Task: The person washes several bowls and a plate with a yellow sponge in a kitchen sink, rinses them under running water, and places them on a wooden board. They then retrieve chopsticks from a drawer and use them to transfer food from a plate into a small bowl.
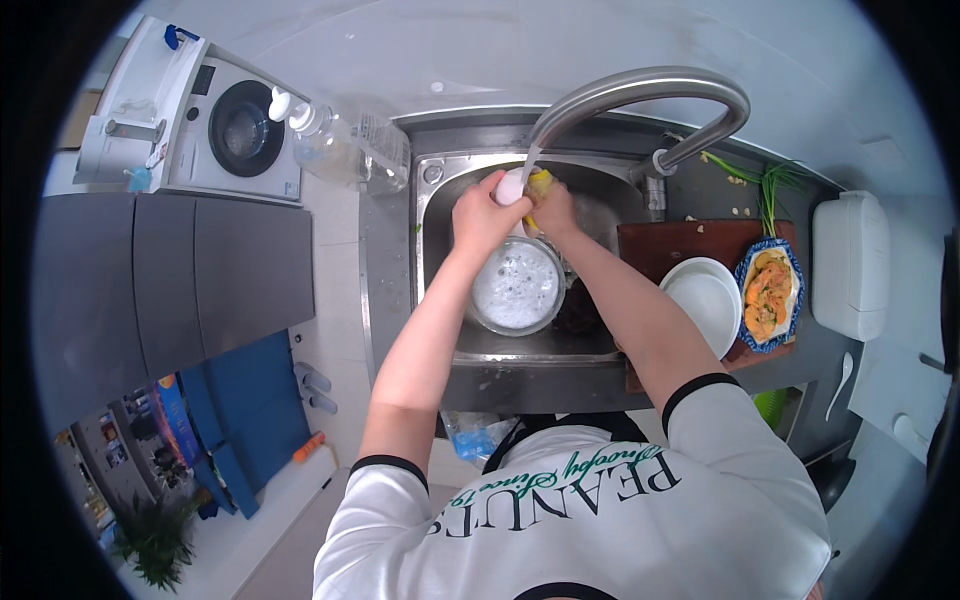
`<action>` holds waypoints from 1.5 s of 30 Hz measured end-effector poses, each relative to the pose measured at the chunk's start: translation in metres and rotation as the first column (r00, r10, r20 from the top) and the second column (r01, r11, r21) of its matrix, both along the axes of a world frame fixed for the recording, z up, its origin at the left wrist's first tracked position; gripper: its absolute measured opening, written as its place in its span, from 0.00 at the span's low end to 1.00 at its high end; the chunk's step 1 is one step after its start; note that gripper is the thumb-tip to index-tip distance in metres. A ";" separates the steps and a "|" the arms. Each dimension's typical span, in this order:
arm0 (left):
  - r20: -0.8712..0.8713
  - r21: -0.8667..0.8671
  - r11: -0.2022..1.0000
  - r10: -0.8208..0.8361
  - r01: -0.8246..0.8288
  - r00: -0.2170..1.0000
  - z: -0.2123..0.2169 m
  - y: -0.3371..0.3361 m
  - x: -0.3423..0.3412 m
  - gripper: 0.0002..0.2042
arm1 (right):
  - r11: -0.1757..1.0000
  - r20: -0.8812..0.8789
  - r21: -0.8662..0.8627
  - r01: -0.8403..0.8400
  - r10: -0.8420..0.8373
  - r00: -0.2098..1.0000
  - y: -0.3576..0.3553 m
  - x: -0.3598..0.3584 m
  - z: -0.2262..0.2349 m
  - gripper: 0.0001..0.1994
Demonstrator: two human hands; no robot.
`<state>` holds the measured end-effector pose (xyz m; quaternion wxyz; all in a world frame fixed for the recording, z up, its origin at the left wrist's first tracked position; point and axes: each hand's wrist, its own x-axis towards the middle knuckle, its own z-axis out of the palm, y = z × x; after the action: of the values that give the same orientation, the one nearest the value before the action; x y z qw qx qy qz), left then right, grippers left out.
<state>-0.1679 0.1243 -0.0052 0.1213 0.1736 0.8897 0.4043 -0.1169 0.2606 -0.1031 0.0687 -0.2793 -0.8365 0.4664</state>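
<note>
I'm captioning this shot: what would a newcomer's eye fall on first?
First, the curved metal faucet over the sink, where the left hand holds a white dish and the right hand a yellow sponge. Then the bowl of white foam below them. On the right, orange food fills a blue-rimmed plate.

Cool, even light is filling the room and brightening the pale wall point(450, 50). Highlights are gleaming on the metal faucet point(640, 85); shadow is darkening part of the sink point(530, 357). The left hand point(484, 215) and right hand point(556, 208) are showing fairly clearly, while the plant point(152, 540) is blurring and fisheye distortion is bending the black-bordered edges.
</note>
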 end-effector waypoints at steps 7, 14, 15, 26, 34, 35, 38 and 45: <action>0.552 -0.132 0.973 -0.086 0.189 0.829 0.013 -0.018 -0.045 0.21 | 0.940 -0.182 0.211 -0.268 0.307 0.934 -0.004 0.000 0.015 0.22; 0.443 0.100 0.995 -0.055 0.012 0.895 -0.006 -0.017 -0.025 0.26 | 0.991 0.034 -0.106 -0.087 0.091 0.995 -0.001 -0.010 0.007 0.18; 0.443 0.114 0.992 0.002 -0.059 0.897 -0.009 -0.014 -0.018 0.29 | 0.985 0.108 -0.171 0.036 -0.017 0.994 -0.005 -0.012 0.003 0.17; 0.041 0.258 0.963 0.064 -0.072 0.997 -0.049 -0.020 0.008 0.29 | 0.997 0.198 0.040 -0.059 0.050 0.979 -0.015 -0.001 0.004 0.21; 0.604 0.418 0.908 -0.245 -0.040 0.759 -0.095 -0.027 -0.038 0.19 | 0.936 0.124 -0.113 -0.333 0.346 0.930 0.028 -0.005 0.021 0.23; 0.611 0.444 0.889 -0.208 -0.113 0.764 -0.105 -0.027 -0.034 0.16 | 0.923 0.060 -0.235 -0.305 0.327 0.943 0.027 -0.005 0.023 0.23; 0.580 0.204 0.960 0.038 -0.190 0.813 -0.137 -0.011 -0.016 0.13 | 0.957 0.103 -0.234 -0.172 0.201 0.974 0.021 0.001 0.039 0.26; 0.909 0.260 0.476 -0.415 -0.840 0.046 -0.161 0.031 0.025 0.15 | 0.981 -0.082 0.184 0.060 -0.045 0.996 -0.015 0.025 0.043 0.31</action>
<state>-0.1428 0.1552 -0.1664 0.4954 -0.2886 0.2483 0.7808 -0.0914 0.2459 -0.0596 0.1391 -0.2754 -0.8654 0.3947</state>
